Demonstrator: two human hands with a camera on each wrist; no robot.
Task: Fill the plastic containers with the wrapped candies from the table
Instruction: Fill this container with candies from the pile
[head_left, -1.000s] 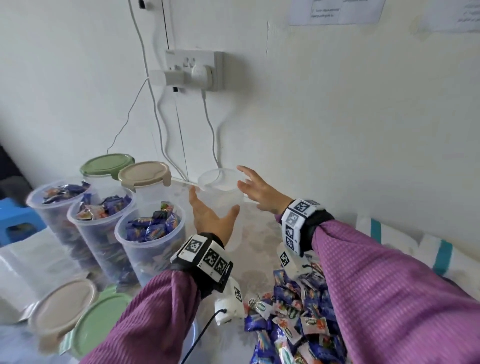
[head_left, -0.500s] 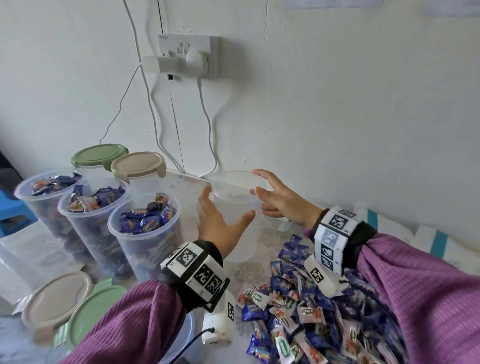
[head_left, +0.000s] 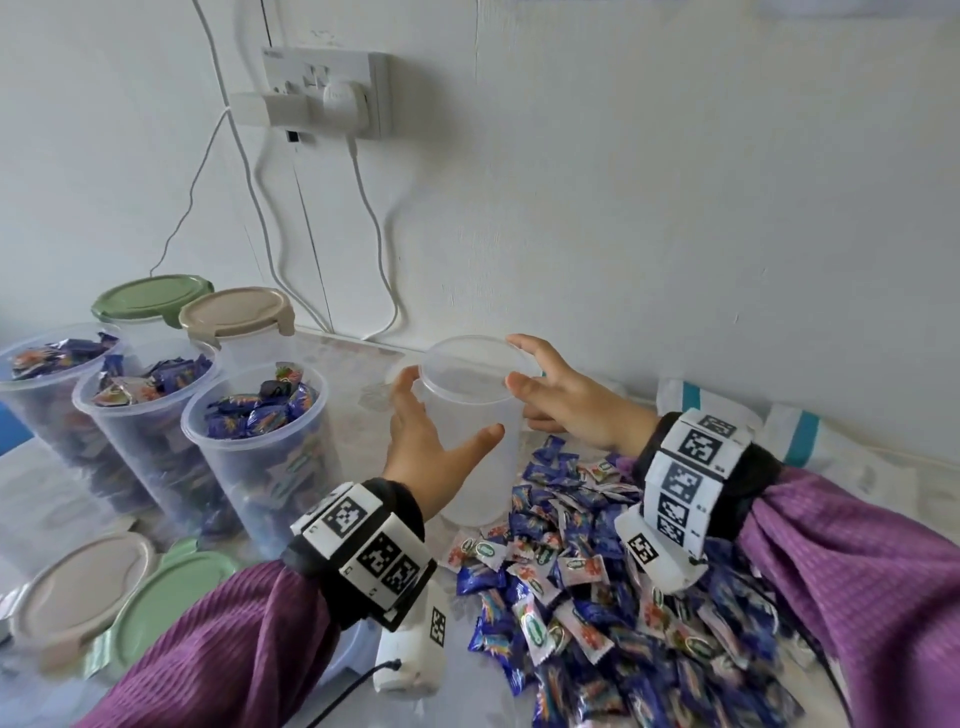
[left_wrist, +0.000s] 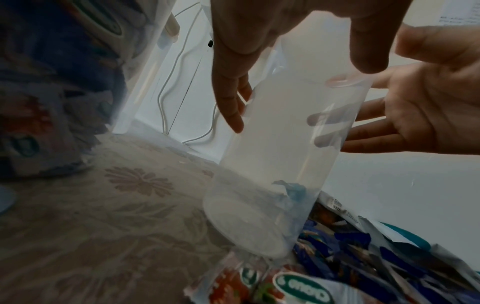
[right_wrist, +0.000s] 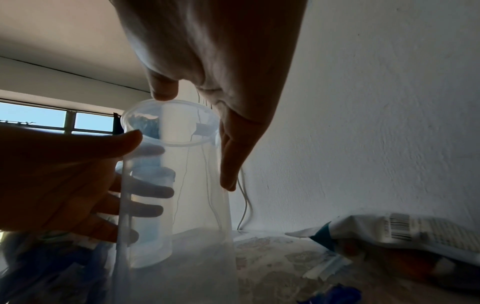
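An empty clear plastic container (head_left: 470, 431) stands at the far edge of the wrapped candy pile (head_left: 597, 571), slightly tilted in the left wrist view (left_wrist: 280, 144). My left hand (head_left: 447, 405) grips its left side, thumb across the front and fingers round the back (right_wrist: 145, 193). My right hand (head_left: 519, 364) is open on the right side, its thumb tip touching the rim (right_wrist: 163, 94) and its straight fingers lying against the wall of the container. The container (right_wrist: 182, 205) holds nothing.
Three open containers filled with candies (head_left: 260, 441) stand in a row at the left, with two lidded ones (head_left: 236, 317) behind. Loose beige (head_left: 78, 587) and green lids (head_left: 171, 597) lie near left. Cables (head_left: 374, 249) hang down the wall. A striped white bag (head_left: 779, 431) lies at the right.
Both hands have drawn the empty container away from the wall to the edge of the candy pile. My left hand has closed round it.
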